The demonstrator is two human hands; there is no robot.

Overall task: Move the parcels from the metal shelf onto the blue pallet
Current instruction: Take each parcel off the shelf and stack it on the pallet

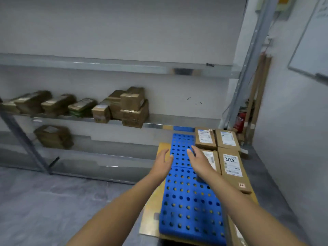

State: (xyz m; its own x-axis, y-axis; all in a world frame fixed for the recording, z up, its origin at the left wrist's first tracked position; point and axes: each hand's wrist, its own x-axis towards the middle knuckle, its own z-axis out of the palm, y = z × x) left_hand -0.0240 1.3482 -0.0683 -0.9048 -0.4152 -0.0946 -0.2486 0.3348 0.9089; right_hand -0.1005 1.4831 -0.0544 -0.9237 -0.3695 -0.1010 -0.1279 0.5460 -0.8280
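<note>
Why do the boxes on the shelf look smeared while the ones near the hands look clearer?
Head view: motion blur smears the shelf parcels, labels unreadable; the pallet parcels are sharper, handwriting visible; the wide lens bows the metal shelf; glare streaks its front edge; light is flat, shadows faint.

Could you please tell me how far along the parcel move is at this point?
Done: at least four parcels lie along the right side of the blue pallet. In hand: nothing; the left hand and right hand hover open over the pallet. Left: a row of parcels on the middle level of the metal shelf, plus a stack on the level below.
</note>
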